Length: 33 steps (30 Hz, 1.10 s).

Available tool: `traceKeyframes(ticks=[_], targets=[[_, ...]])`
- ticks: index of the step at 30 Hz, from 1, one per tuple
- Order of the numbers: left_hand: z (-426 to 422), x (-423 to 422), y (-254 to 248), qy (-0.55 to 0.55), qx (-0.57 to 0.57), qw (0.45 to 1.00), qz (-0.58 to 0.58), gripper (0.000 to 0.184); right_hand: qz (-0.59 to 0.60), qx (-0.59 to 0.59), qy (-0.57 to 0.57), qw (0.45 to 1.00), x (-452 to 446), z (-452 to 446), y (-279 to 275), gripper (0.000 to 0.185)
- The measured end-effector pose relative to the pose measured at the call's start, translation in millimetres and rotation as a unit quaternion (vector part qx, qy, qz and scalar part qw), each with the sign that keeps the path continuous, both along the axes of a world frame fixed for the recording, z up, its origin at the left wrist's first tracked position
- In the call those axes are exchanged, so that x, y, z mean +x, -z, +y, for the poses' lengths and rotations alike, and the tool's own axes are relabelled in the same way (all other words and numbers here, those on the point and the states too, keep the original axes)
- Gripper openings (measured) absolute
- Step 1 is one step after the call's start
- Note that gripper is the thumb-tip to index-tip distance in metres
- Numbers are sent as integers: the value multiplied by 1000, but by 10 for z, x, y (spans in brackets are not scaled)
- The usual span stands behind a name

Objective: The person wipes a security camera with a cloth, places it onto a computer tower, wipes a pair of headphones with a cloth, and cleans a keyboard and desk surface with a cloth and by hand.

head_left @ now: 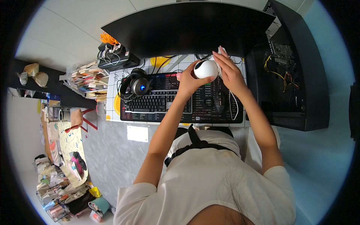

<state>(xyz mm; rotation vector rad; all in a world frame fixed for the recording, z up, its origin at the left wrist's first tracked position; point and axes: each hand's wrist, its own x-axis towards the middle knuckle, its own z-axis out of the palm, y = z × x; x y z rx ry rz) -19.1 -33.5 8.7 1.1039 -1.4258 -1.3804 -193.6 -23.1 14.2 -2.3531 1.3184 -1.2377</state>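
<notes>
A round white camera-like device (206, 69) with a dark front is above the desk mat, in front of the monitor. My left hand (189, 83) is wrapped round its left and lower side, with the thumb across the bottom. My right hand (231, 75) lies against the device's right side, its fingers stretched up beside a white part (222, 50). A white cable (237, 107) hangs below my right hand onto the mat. Left of my left wrist sits a black keyboard (150, 103), and a dark mouse (219, 101) rests beneath my hands.
A wide black monitor (180, 28) spans the back of the desk. Headphones (140, 86) with a blue light lie at the keyboard's upper left. An open computer case (288, 75) stands at the right. Stacked papers (88, 80) and a red-legged stool (77, 119) are at the left.
</notes>
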Motion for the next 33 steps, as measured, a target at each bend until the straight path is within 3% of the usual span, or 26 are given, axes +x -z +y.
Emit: traceKeyframes(ticks=[1,2,4,6,10,12,15,18,19,22,24,26,28,29,30,32,33], targets=[[9,11,-6,19,-29,999,-28,74,107,-57,52,991,-50,-58,22,37],[20,21,-13,19,-29,999,-29,74,106,-57,53,991,-77,-52,39,37],[38,29,-18,-2,-5,1000,3,74,154,27,85,984,-122,-44,72,36],[17,55,35,-3,10,1000,3,75,136,33,68,988,-78,21,88,39],[23,87,62,22,4,1000,-11,75,207,-4,2,978,-137,-16,48,39],[37,75,39,62,-74,994,-56,76,51,157,-29,986,-175,-150,63,33],[137,34,-36,82,-85,992,-48,76,-60,409,-58,909,-303,-425,131,32],[128,38,-57,95,-118,985,-78,78,-71,418,-67,903,-366,-378,181,30],[131,55,-112,94,-82,990,-60,78,-27,275,-102,956,-319,-292,136,30],[108,128,-119,105,-41,993,-21,77,-20,256,-139,957,-294,-144,-23,27],[130,140,-126,152,-106,981,-60,77,-79,450,-115,882,-369,-262,76,29],[146,113,-156,171,-137,973,-66,77,-107,488,-101,860,-414,-318,149,31],[163,98,-148,173,-135,973,-65,78,-339,621,-21,706,-527,-283,262,36],[151,103,-60,168,-71,983,-5,79,-456,611,28,646,-643,-337,748,41],[137,101,-56,168,-73,983,-5,79,-515,596,-54,613,-533,-196,578,46],[120,93,-47,154,-74,984,-49,82,-636,555,-108,525,-376,-55,569,44],[120,75,-6,148,-76,985,-37,81,-626,547,-130,540,-352,-45,602,42]])
